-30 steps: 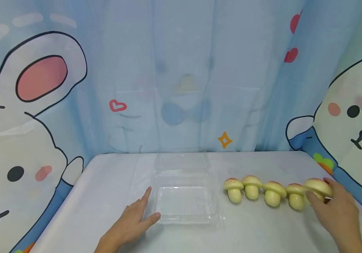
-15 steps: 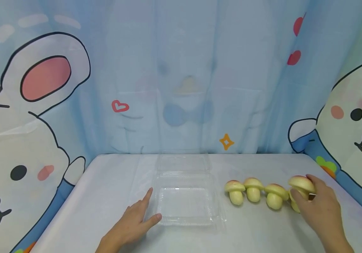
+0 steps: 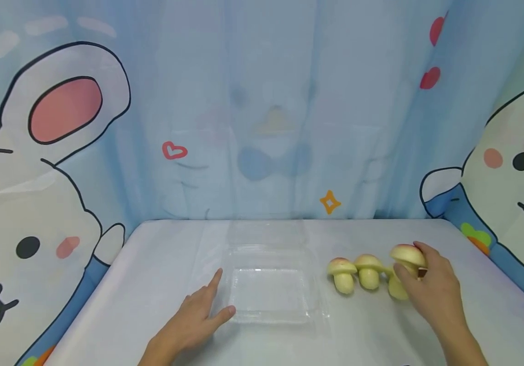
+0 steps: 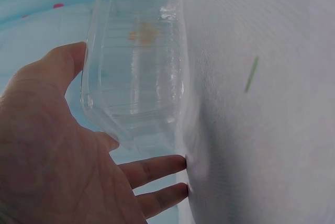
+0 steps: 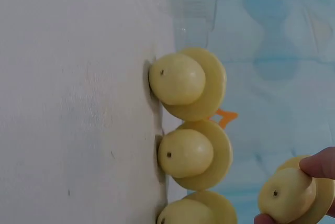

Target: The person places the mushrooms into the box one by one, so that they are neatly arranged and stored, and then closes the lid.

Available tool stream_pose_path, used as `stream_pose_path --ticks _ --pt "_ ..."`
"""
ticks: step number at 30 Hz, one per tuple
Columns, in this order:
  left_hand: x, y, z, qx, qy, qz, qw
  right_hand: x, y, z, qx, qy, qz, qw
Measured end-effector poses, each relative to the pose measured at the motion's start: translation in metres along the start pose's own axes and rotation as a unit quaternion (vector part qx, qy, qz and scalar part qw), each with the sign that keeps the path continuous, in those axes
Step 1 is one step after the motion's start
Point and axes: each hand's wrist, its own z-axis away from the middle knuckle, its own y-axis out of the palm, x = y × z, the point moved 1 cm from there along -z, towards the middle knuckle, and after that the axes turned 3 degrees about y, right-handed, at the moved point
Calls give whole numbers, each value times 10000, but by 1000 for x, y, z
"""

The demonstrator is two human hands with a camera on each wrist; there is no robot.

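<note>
My right hand (image 3: 433, 287) pinches a yellow-green toy mushroom (image 3: 407, 254) with a reddish cap top, thumb on one side and fingers on the other. It is raised over the row of similar mushrooms. In the right wrist view, the held mushroom (image 5: 288, 195) shows its stem's end, with a small dark hole. Left of it, one mushroom (image 3: 342, 274) and a second mushroom (image 3: 369, 272) stand on the table, beside a third mushroom (image 3: 397, 291) partly covered by the held one. My left hand (image 3: 193, 317) lies spread at the left side of a clear plastic clamshell box (image 3: 271, 317), fingertips near its rim.
The box stands with its lid (image 3: 266, 233) folded back toward the curtain (image 3: 271, 101). A white cloth covers the table (image 3: 161, 264). The curtain, with cartoon bears, hangs right behind the table's back edge.
My right hand has carried the held mushroom leftward over the row, and now covers the place where another mushroom stood. My left hand stays beside the box.
</note>
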Motion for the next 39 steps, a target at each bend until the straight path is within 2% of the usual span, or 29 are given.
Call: stream_pose_path --ticks 6,14,21,32,39 --pt "-1 -2 -1 -58 -9 -59 10000 13 7 0 -10 -149 -94 9998" --pt "0 -1 6 18 -65 102 9999 26 18 4 199 -334 -226 9990" --pt "1 -2 4 -3 -154 59 9999 40 25 5 76 -632 -388 9972" --pt "-1 0 0 -10 -99 98 9999 62 35 6 345 -570 -604 9960" --pt "-3 0 0 29 -87 96 9999 72 42 10 202 -707 -757 9944"
